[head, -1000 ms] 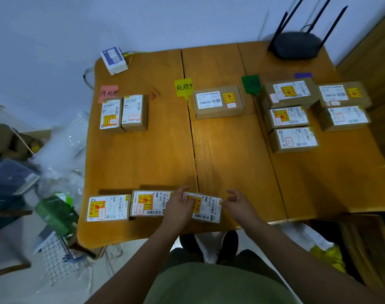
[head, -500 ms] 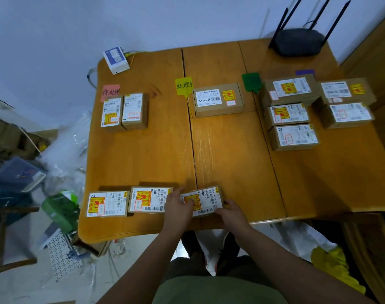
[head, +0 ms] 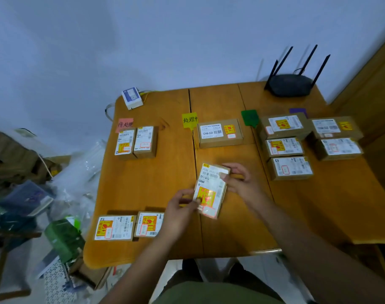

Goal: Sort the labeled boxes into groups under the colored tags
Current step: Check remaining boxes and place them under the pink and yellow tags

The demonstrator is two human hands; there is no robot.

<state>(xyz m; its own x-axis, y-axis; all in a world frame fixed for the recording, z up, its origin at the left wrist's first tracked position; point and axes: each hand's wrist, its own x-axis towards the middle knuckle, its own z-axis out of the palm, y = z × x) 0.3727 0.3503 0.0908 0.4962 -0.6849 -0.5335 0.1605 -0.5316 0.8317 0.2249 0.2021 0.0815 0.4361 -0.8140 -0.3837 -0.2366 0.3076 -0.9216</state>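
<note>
Both hands hold one labeled cardboard box (head: 210, 190) above the table's middle, turned lengthwise. My left hand (head: 180, 210) grips its near left corner and my right hand (head: 239, 179) its far right side. Two labeled boxes (head: 130, 227) lie at the near left edge. A pink tag (head: 125, 124) has two boxes (head: 135, 141) below it. Next to the yellow tag (head: 189, 120) lies one box (head: 220, 132). Three boxes (head: 284, 145) sit by the green tag (head: 250, 117), and two boxes (head: 337, 137) by the purple tag (head: 297, 111).
A black router (head: 291, 84) with antennas stands at the table's far right corner. A small white device (head: 132, 98) sits at the far left corner. Plastic bags and clutter (head: 44, 194) cover the floor left of the wooden table (head: 154, 183).
The box has been lifted from the near edge of the table and carried up toward the middle, rotated from crosswise to lengthwise. Both hands moved with it.
</note>
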